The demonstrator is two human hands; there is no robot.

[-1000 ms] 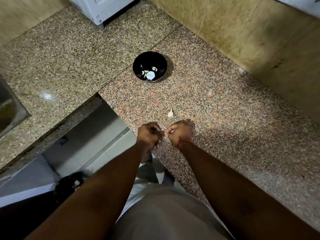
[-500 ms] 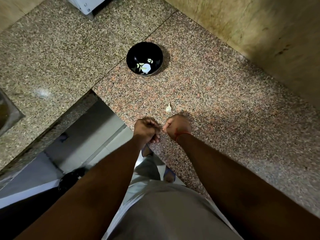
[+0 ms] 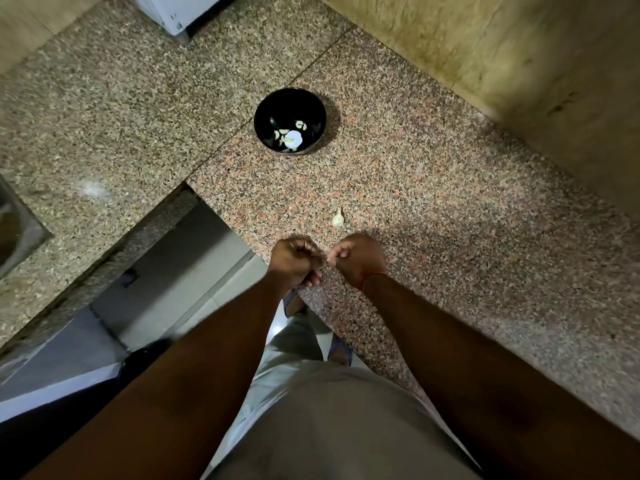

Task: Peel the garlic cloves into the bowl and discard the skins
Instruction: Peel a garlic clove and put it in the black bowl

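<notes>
A black bowl (image 3: 290, 109) with several peeled garlic cloves (image 3: 292, 138) in it stands on the granite counter, far from my hands. One unpeeled clove (image 3: 338, 218) lies on the counter just beyond my hands. My left hand (image 3: 294, 263) and my right hand (image 3: 360, 259) are side by side over the counter's front edge, both with curled fingers. They pinch a small garlic clove (image 3: 328, 260) between them; only a pale sliver of it shows.
The pinkish granite counter (image 3: 433, 220) runs right and meets a grey granite section (image 3: 121, 126) on the left. A wall rises at the back right. A sink edge (image 3: 14, 230) shows at far left, a white appliance (image 3: 180, 12) at the top, a dark bin (image 3: 138, 365) on the floor.
Both hands keep working the clove at the same spot, with small finger movements. The camera has shifted slightly, so the bowl sits a little differently in the frame.
</notes>
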